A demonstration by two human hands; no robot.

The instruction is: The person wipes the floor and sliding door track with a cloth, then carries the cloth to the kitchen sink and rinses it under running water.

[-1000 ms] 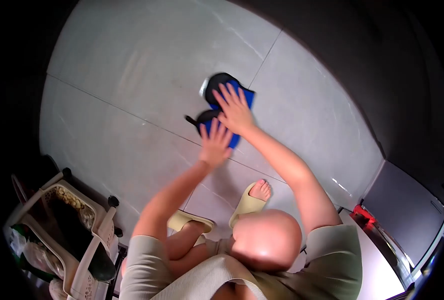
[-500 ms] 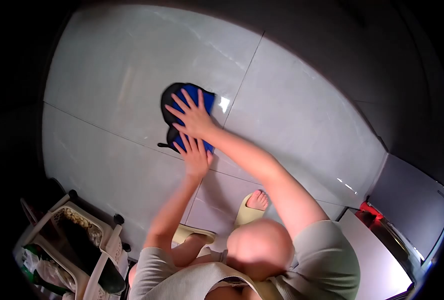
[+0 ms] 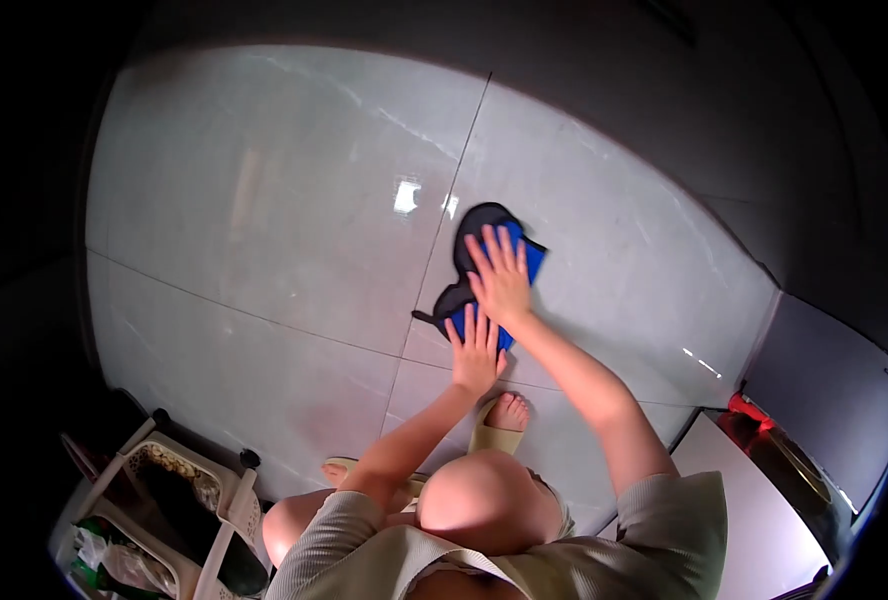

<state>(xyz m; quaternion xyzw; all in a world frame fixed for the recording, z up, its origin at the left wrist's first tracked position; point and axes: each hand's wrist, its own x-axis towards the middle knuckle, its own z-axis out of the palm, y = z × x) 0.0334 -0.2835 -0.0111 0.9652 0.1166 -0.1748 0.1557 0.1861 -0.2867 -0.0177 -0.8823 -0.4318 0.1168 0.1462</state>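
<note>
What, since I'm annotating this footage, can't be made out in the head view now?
All in the head view:
Blue-and-black pad: underside hidden against the floor; part of its top covered by the left hand and right hand.
Right slipper: heel end hidden behind the knee.
Storage cart: near end cut off by the bottom edge.
Surroundings at upper right: too dark for detail.

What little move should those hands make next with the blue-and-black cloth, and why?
Perhaps slide the blue-and-black cloth a little way over the tiled floor: the left hand and right hand both lie spread on it, neither curled around it, and it seems to rest flat, so pushing looks easier than lifting.
</note>
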